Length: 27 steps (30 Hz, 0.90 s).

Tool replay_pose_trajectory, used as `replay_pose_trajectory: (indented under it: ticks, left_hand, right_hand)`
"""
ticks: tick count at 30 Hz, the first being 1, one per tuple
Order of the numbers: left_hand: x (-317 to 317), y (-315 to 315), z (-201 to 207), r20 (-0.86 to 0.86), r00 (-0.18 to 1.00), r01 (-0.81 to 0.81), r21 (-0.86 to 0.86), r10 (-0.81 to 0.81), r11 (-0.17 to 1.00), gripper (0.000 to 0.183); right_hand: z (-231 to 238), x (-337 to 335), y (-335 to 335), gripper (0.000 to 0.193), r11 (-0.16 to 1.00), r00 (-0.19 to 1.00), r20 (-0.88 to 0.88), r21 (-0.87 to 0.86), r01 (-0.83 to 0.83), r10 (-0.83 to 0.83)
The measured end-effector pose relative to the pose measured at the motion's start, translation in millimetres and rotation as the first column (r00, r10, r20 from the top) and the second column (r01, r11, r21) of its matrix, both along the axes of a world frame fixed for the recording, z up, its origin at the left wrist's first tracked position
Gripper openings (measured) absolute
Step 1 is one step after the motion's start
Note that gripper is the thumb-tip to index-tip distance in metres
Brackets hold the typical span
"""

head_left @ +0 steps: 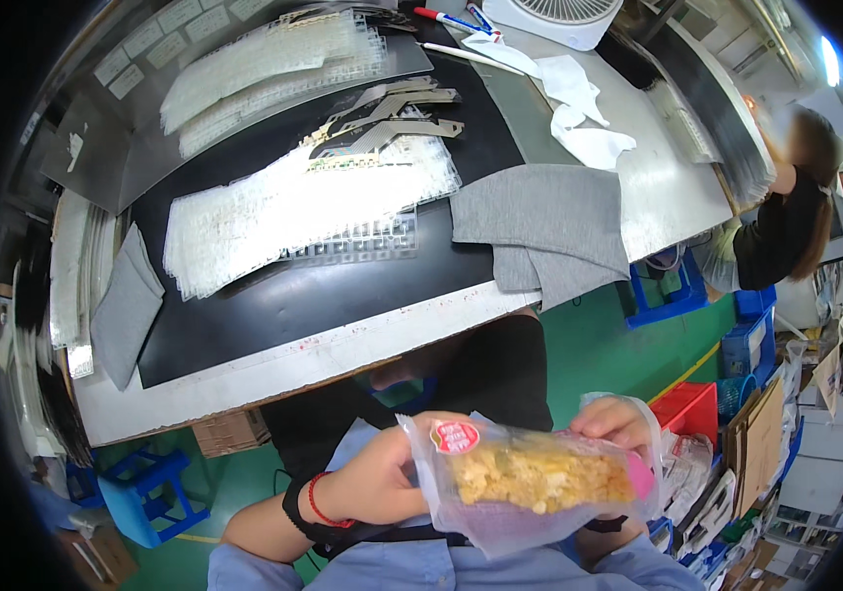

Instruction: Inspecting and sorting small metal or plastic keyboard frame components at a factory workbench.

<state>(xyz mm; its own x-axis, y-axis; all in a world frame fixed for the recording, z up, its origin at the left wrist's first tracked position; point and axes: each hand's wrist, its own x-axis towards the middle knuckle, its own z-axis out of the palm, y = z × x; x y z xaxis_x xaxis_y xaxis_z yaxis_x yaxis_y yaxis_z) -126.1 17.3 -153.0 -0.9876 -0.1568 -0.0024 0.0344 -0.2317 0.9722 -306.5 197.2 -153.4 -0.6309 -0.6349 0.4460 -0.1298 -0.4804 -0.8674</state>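
Above my lap, close to my body, I hold a clear plastic food packet (535, 483) between both hands. Inside it is a long piece of golden, crumbly-looking food. A red and white label sits near the packet's left end, and a pink patch shows near the right end. My left hand (372, 481) is closed on the left end, partly hidden behind the plastic. At the upper right end, the fingers of my right hand (616, 426) are bent and pressed on the packet, seen partly through the film. A red bracelet (321, 499) and a black band circle my left wrist.
Ahead, a worktable bears a black mat (342, 305), stacked clear patterned sheets (293, 212) and folded grey cloths (554, 217). White tissue (579, 108) and a fan (564, 12) lie farther back. Blue stools (150, 492) stand below. Another person (786, 207) works at the right.
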Motion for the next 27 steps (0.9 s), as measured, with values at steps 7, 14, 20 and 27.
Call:
replay_pose_trajectory:
  ticks: [7,14,20,27]
  left_hand:
    - [-5.4,-2.3,-7.4,0.036,0.996,-0.092,0.16,0.087,0.983,0.062]
    - [-7.9,2.0,-12.7,0.045,0.992,-0.122,0.046,0.12,0.991,0.055]
    - [-7.0,3.0,-7.4,0.005,0.99,-0.143,0.106,0.143,0.984,0.055]
    - [-3.7,7.8,-21.7,0.028,0.997,-0.078,0.169,0.075,0.982,0.06]
  right_hand:
    - [9.4,5.8,-11.9,0.034,0.997,1.0,0.002,0.077,0.007,-0.007]
    - [8.1,5.6,-10.3,0.037,0.99,1.0,-0.019,0.138,0.025,-0.023]
    - [6.9,8.7,-11.0,0.036,0.991,0.999,-0.016,0.129,0.039,-0.037]
    - [11.2,11.0,-12.2,0.035,0.989,1.0,0.01,0.15,0.017,-0.018]
